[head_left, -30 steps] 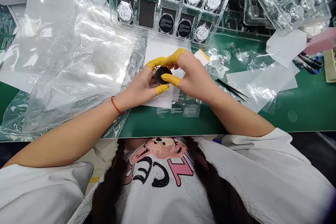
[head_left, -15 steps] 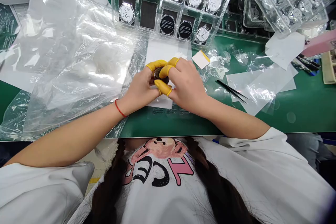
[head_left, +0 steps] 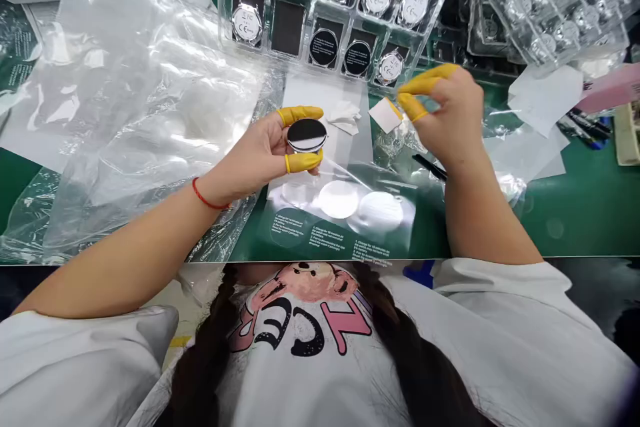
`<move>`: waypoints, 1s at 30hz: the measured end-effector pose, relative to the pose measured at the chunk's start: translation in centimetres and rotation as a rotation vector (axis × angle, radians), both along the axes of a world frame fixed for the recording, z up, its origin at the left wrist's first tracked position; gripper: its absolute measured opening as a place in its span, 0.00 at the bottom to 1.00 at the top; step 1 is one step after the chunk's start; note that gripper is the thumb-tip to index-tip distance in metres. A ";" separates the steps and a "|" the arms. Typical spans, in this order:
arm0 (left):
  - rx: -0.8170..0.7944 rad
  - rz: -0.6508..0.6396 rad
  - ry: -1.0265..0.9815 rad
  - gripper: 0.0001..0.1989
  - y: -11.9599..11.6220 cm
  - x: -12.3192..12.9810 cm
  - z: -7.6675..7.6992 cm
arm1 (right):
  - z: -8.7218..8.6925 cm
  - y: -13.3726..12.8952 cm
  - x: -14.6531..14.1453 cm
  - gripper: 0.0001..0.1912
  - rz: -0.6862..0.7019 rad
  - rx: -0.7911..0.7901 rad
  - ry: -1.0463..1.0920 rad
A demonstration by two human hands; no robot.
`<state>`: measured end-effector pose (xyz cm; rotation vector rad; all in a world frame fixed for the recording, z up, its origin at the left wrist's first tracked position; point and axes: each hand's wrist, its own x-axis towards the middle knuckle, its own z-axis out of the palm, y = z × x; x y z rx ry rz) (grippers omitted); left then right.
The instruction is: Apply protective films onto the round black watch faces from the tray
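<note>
Left hand (head_left: 250, 153) clasps a glossy black disc (head_left: 307, 135) between thumb and fingertip, in yellow finger cots (head_left: 303, 161), held above a white sheet (head_left: 320, 90).

Moments ago both hands closed on the disc; now the right hand (head_left: 450, 113) has lifted away, its blurred fingertips slightly apart, and I cannot tell whether they pinch anything. A clear tray (head_left: 265, 23) above holds silver discs (head_left: 247, 23) marked "FC", "CE" and "RoHS". A green card (head_left: 335, 240) below reads "Charge for 15 minutes".
</note>
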<state>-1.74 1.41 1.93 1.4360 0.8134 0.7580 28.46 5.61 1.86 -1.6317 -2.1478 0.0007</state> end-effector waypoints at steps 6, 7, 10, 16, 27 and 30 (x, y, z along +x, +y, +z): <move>0.018 0.040 0.092 0.30 0.1 0.6 -1.7 | -1.5 0.6 -6.1 0.13 0.363 -0.193 0.006; 0.012 0.044 0.075 0.29 0.0 0.7 -1.8 | -1.5 0.5 -6.5 0.14 0.351 -0.197 0.035; -0.042 0.035 0.014 0.28 -0.3 1.0 -1.9 | -0.6 -0.7 -7.7 0.15 0.374 -0.149 0.128; -0.106 0.068 -0.039 0.29 -0.7 1.4 -2.2 | 0.7 -3.0 -10.8 0.16 0.411 -0.057 0.047; 0.020 0.062 0.029 0.28 -0.7 0.9 -2.4 | 0.0 -5.2 -10.1 0.16 0.509 -0.043 -0.006; -0.019 0.064 0.021 0.29 -0.9 1.0 -2.2 | 0.1 -4.0 -9.8 0.18 0.403 -0.031 0.023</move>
